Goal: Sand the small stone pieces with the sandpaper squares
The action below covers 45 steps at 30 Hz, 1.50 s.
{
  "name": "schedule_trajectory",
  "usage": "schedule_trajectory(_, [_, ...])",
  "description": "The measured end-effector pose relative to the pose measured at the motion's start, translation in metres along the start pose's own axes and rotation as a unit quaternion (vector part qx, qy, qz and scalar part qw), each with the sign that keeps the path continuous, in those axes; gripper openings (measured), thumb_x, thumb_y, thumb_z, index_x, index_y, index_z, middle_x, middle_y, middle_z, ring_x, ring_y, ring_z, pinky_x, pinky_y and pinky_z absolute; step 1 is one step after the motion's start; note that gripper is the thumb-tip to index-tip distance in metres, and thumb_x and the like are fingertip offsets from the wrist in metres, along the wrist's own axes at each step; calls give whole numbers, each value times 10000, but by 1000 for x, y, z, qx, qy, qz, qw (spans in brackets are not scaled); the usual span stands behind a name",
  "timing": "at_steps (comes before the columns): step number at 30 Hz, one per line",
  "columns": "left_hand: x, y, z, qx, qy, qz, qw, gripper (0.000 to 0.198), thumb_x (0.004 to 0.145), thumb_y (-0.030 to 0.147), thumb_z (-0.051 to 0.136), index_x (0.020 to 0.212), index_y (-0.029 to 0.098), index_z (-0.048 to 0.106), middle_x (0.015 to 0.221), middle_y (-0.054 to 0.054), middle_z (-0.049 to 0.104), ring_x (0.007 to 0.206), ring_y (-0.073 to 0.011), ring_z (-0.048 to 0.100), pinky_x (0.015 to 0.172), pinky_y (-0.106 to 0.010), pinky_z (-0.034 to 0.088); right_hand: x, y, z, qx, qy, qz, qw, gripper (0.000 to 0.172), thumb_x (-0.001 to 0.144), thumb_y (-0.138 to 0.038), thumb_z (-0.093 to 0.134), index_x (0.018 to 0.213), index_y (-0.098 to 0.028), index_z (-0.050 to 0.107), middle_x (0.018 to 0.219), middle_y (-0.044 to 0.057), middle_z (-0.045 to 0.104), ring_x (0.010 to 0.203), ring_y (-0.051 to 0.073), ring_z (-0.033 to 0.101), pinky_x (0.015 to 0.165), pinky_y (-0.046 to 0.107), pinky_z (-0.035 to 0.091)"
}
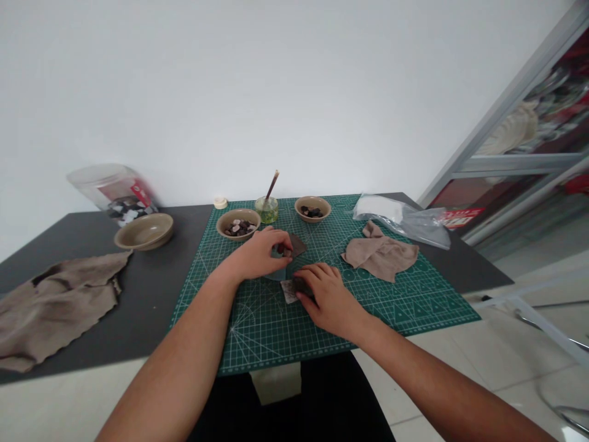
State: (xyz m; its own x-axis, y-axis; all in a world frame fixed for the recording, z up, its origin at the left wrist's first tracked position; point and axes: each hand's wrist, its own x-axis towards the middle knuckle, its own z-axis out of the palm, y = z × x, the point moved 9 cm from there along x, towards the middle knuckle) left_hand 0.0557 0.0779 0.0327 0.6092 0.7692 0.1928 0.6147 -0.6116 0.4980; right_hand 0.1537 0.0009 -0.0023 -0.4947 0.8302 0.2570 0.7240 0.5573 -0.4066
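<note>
Over the middle of the green cutting mat [248,344], my left hand [263,253] is closed, its fingertips curled round a small dark piece [286,250] whose kind I cannot make out. A flat dark brown scrap [298,245] lies just beyond those fingers. Lower and to the right, my right hand [329,299] is bent round a dark rounded lump [304,287]. Beside that lump a pale speckled flat piece [289,291] rests on the mat. Between both hands a bluish flat surface [277,274] partly shows.
Behind the hands stand a bowl of dark and pale pieces [238,228], a glass jar [267,210] with a brush, and a bowl of dark pieces [313,212]. Brown cloths [381,252] and a plastic bag [414,224] lie right; a bowl [145,232] and tilted clear tub [108,184] left.
</note>
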Motion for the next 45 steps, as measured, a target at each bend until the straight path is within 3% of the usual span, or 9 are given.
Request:
schedule_trajectory(5, [-2, -13, -30, -3, 182, -39, 983, 87, 815, 274, 588, 847, 195, 569, 837, -22, 596, 854, -196, 544, 781, -340, 435, 5, -2, 3, -64, -56, 2, 996, 304, 865, -210, 579, 1168, -191, 583, 1140, 106, 584, 1063, 276, 468, 863, 441, 356])
schedule_trajectory(10, [-10, -29, -42, -35, 268, -85, 959, 139, 825, 320, 604, 857, 198, 548, 800, -15, 573, 804, -182, 551, 735, -326, 440, 16, 2, 4, -86, -93, -4, 992, 220, 835, -254, 644, 1041, -191, 597, 1079, 87, 592, 1014, 267, 495, 821, 417, 362])
schedule_trajectory(14, [-12, -34, -45, -51, 292, -98, 950, 146, 830, 326, 605, 863, 205, 530, 786, -5, 574, 750, -165, 540, 699, -310, 431, 24, 5, 3, -78, -136, -3, 988, 193, 807, -296, 688, 919, -173, 589, 1005, 98, 621, 992, 267, 527, 809, 394, 364])
schedule_trajectory(17, [-14, -34, -48, -58, 312, -99, 943, 124, 837, 301, 592, 877, 212, 516, 785, -2, 576, 718, -155, 528, 679, -303, 424, 23, 8, -6, 19, -132, 30, 991, 143, 810, -258, 656, 878, -186, 553, 885, 46, 637, 835, 202, 575, 696, 309, 364])
schedule_trajectory(20, [-15, -36, -50, -64, 323, -103, 939, 133, 836, 305, 594, 885, 218, 506, 771, 1, 570, 710, -157, 521, 662, -299, 418, 16, 14, -23, 144, -55, 87, 984, 150, 800, -252, 632, 882, -210, 514, 732, -28, 597, 651, 140, 556, 567, 246, 320])
schedule_trajectory(22, [-15, -36, -50, -65, 327, -102, 937, 140, 831, 302, 603, 892, 222, 505, 775, 2, 574, 710, -157, 520, 662, -302, 418, 9, 19, -31, 191, 9, 115, 975, 172, 788, -264, 640, 881, -217, 504, 728, -41, 589, 645, 135, 563, 565, 237, 328])
schedule_trajectory(29, [-17, -36, -53, -78, 349, -81, 930, 124, 834, 252, 596, 912, 224, 504, 782, 10, 579, 684, -136, 516, 659, -296, 411, -5, 26, -18, 184, 39, 169, 967, 143, 756, -177, 663, 815, -214, 537, 713, -41, 606, 675, 144, 581, 612, 247, 349])
schedule_trajectory(45, [-19, -31, -60, -72, 371, -81, 922, 121, 812, 206, 602, 870, 223, 497, 742, 21, 555, 667, -132, 522, 658, -286, 435, -10, 21, -12, 201, 64, 162, 964, 110, 771, -194, 666, 776, -217, 559, 729, -42, 629, 668, 138, 578, 614, 239, 373])
